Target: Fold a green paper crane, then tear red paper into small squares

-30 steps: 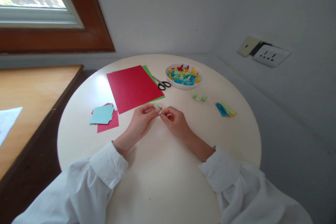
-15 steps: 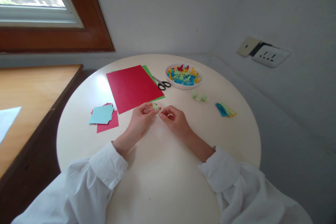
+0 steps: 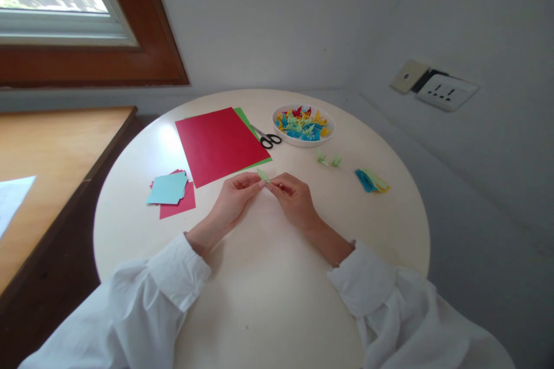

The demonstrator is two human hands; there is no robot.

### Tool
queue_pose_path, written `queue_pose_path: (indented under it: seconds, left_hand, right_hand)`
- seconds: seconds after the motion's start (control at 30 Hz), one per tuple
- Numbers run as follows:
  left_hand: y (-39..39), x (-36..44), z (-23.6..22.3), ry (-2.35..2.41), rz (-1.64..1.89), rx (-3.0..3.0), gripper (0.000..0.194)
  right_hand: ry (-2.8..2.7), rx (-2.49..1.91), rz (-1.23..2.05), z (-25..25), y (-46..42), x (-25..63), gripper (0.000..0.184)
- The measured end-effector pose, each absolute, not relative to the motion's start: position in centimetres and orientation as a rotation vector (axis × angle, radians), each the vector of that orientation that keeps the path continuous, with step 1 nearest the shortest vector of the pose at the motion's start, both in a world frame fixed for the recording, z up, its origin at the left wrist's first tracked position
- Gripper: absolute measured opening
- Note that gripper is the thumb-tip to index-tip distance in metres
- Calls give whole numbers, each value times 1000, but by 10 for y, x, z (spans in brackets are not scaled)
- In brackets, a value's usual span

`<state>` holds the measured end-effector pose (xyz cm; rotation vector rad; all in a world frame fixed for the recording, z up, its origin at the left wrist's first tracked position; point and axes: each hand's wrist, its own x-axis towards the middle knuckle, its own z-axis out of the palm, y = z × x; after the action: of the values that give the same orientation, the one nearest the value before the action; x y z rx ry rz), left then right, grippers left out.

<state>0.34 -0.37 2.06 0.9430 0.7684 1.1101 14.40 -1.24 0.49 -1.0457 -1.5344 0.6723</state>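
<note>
A small folded piece of light green paper (image 3: 263, 175) is held up between my two hands, above the middle of the round table. My left hand (image 3: 237, 196) pinches it from the left with thumb and fingers. From the right, the thumb and forefinger of my right hand (image 3: 292, 196) close on its other side. The fingers hide its lower part. Two small light green folded paper cranes (image 3: 329, 159) stand on the table beyond my right hand. Just past my left hand lies a large red sheet (image 3: 220, 144) over a green one.
Black-handled scissors (image 3: 268, 139) rest by the sheets. Beside them is a white dish (image 3: 303, 142) of many-coloured folded paper. Blue, green and yellow folded pieces (image 3: 371, 180) lie at the right. Pale blue and red paper squares (image 3: 168, 188) are stacked at the left of the white table (image 3: 268, 300).
The green folded paper has shifted slightly right and turned to a different angle between my fingers. My right fingers have moved up a little against it. Everything else on the table stays in place.
</note>
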Motion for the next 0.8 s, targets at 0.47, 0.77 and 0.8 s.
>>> queue_pose_path:
  seconds: [0.47,0.77,0.8]
  left_hand:
    - [-7,5,26,1003,1243,1251,11]
    - [-8,2,23,999,1206,1277,23]
    - [-8,2,23,998,1209,1270,24]
  right_hand:
    - [-1442,-1099,723,12,-16,144,17]
    - [-1366,-1029,755,13,-15,143,3]
    - [-1368,-1035,761,13,-15,143,4]
